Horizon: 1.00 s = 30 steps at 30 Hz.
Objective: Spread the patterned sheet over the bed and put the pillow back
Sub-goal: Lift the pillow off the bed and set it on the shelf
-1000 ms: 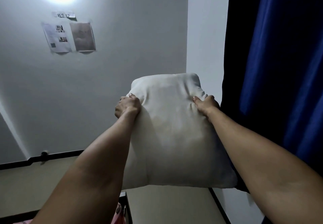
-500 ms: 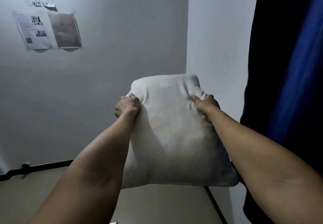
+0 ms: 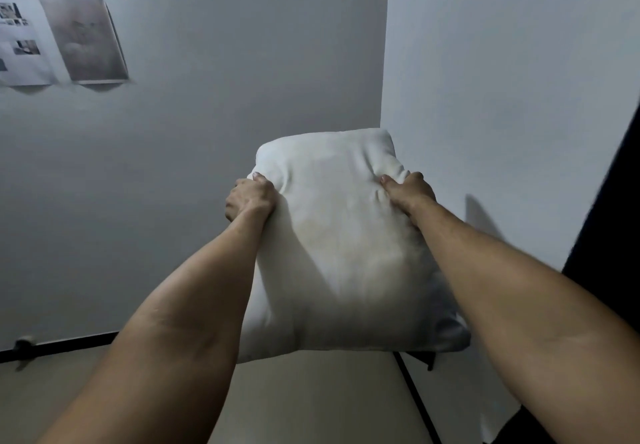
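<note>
- While the camera tilts up toward a room corner, the grey wall (image 3: 214, 104) on the left and the paler wall (image 3: 502, 73) on the right fill most of the view, meeting in a vertical line just above the pillow.
- Low down, a beige band (image 3: 311, 402) runs below a black strip (image 3: 65, 346) along the foot of the grey wall.
- Held up in the air at arm's length, the white pillow (image 3: 346, 256) sits in front of the corner, its lower edge hanging above the beige band.
- At the far right edge, a dark curtain (image 3: 609, 235) slants down the frame.
- Pinned at the upper left are printed papers (image 3: 59, 38), blurred, with a small label above them.
- Its grip pressed onto the pillow's left side, the left hand (image 3: 251, 197) bunches the fabric.
- Likewise the right hand (image 3: 408, 189) pinches the upper right side, creasing the cover there.
</note>
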Available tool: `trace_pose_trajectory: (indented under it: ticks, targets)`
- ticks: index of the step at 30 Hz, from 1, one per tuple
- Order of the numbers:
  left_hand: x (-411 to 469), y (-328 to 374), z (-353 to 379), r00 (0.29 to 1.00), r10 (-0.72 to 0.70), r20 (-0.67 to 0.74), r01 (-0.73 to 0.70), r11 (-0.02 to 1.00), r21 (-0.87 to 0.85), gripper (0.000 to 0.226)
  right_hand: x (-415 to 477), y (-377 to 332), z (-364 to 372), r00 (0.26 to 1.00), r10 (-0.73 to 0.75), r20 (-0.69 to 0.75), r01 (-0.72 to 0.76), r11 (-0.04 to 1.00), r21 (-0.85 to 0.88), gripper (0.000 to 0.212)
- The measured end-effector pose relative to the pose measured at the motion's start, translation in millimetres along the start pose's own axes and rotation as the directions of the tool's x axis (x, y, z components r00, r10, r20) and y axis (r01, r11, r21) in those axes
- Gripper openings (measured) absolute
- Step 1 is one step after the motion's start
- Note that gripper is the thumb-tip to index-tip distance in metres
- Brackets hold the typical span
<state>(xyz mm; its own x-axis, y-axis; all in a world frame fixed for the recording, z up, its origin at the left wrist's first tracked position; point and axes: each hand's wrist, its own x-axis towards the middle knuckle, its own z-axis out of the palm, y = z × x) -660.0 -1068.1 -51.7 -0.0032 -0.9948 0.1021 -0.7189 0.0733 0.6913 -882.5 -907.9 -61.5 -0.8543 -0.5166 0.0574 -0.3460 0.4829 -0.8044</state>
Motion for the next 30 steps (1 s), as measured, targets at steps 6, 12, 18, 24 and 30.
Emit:
trace_pose_trajectory:
  ticks: [6, 12, 18, 24, 30]
  targets:
    - [67.3, 12.3, 49.7, 0.999, -0.026, 0.038, 0.026, 1.0, -0.006, 0.058, 68.0, -3.2, 38.9, 1.0, 0.026, 0.004, -0.026, 0.999, -0.021, 0.075]
    - [147.5, 27.7, 116.7, 0.992, -0.019, 0.124, 0.022, 0.999, -0.028, 0.058, 146.8, -16.2, 82.2, 0.997, 0.056, -0.045, -0.059, 0.996, -0.068, 0.071]
    - [211.7, 51.7, 164.8, 0.982, 0.023, 0.186, -0.019, 1.0, -0.019, 0.058, 211.5, -24.6, 110.5, 0.988, 0.112, -0.104, -0.117, 0.992, -0.039, 0.071]
    - [246.2, 63.5, 216.7, 0.963, 0.027, 0.269, -0.026, 1.0, -0.006, 0.057, 261.2, -12.9, 138.3, 0.976, 0.159, -0.152, -0.167, 0.985, -0.042, 0.066]
    - [263.8, 66.6, 271.6, 0.942, -0.02, 0.334, 0.025, 1.0, -0.01, 0.055, 310.8, 9.3, 157.2, 0.973, 0.187, -0.137, -0.204, 0.971, -0.124, 0.072]
